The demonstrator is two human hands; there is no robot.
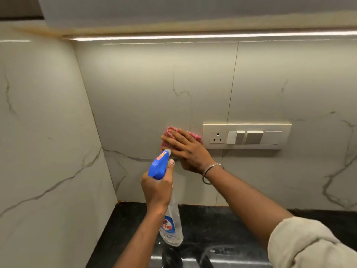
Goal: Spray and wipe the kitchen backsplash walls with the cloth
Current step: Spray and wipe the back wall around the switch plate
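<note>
My right hand [185, 149] presses a pink cloth [171, 131] flat against the marble-look backsplash wall [154, 93], just left of the switch plate. Its fingers lie straight and spread over the cloth. My left hand [157, 187] grips the neck of a clear spray bottle [172, 225] with a blue trigger head [159, 165]. The nozzle points up toward the wall, close under the cloth. The bottle hangs above the black counter.
A cream switch plate [247, 136] with a socket and switches sits on the wall right of the cloth. A side wall [42, 132] meets the back wall in a corner at left. A black countertop [212, 225] runs below, and an upper cabinet's underside [193, 14] hangs overhead.
</note>
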